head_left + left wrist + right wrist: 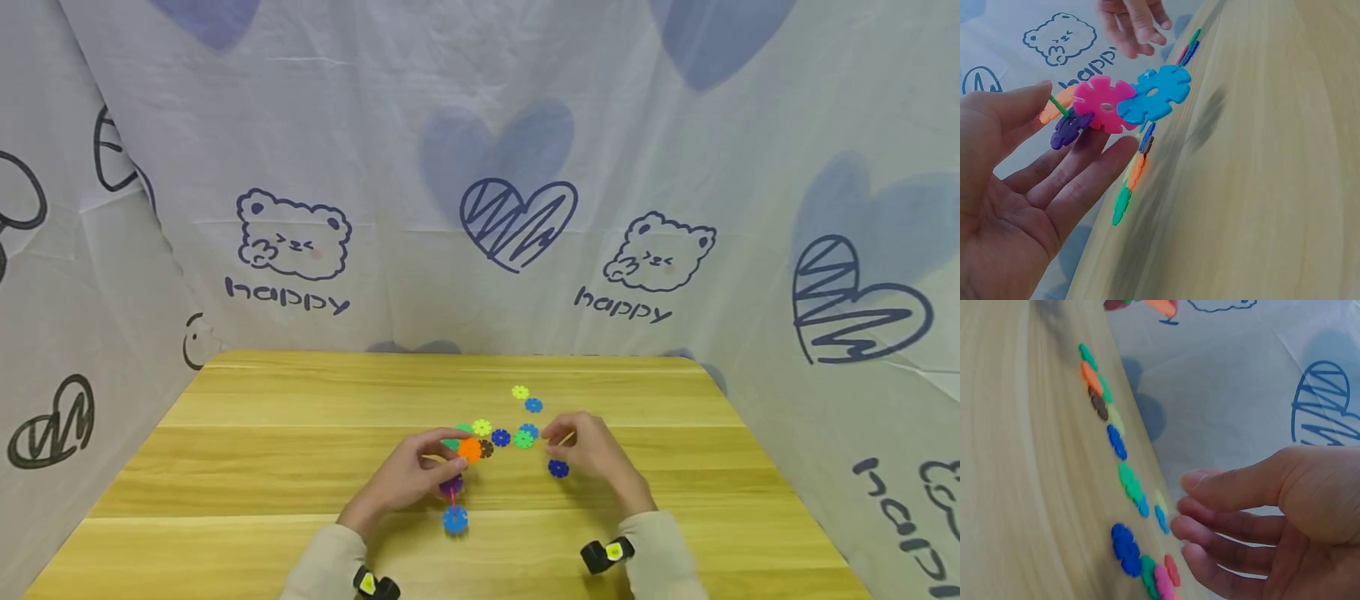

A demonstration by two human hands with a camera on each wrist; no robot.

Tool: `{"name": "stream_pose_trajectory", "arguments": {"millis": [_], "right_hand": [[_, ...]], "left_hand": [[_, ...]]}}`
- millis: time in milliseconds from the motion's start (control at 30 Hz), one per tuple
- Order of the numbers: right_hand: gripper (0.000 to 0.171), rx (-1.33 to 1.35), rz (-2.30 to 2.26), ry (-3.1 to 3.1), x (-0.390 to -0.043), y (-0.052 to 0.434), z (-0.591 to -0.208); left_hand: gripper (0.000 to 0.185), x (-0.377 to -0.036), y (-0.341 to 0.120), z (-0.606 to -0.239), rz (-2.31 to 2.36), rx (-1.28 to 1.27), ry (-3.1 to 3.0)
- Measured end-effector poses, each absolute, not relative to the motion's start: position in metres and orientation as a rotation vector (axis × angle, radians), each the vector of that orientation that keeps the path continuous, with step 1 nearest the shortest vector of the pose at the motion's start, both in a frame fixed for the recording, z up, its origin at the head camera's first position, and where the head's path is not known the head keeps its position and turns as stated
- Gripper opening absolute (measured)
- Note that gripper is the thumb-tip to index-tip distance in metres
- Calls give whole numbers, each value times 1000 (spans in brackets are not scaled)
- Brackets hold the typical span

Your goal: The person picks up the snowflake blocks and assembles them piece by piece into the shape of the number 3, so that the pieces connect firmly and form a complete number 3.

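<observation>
Left hand [1029,181] pinches a joined cluster of pink, blue and purple plastic snowflake discs [1122,103] above the wooden desk [262,450]. Right hand [592,454], fingers loosely spread, hovers over loose flat plastic snowflake discs [501,437] mid-desk, holding nothing.

Wooden table [300,467]; colourful snowflake discs [501,437] scattered at centre.
</observation>
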State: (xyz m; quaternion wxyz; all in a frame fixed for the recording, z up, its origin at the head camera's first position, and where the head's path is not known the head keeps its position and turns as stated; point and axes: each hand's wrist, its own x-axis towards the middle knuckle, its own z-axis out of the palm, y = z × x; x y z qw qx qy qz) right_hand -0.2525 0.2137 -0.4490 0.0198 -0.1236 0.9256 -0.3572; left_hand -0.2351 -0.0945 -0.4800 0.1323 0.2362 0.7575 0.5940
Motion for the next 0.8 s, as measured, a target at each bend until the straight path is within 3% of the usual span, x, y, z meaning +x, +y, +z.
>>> {"name": "stream_pose_trajectory", "arguments": {"millis": [267,800], "right_hand": [[22,-308,-950,2869,-255,220,-461],[23,-326,-839,2908,-257,219,-469]], "left_hand": [[45,-238,-95,-483,1710,666,2237],[44,-239,-96,-483,1715,658,2227]]}}
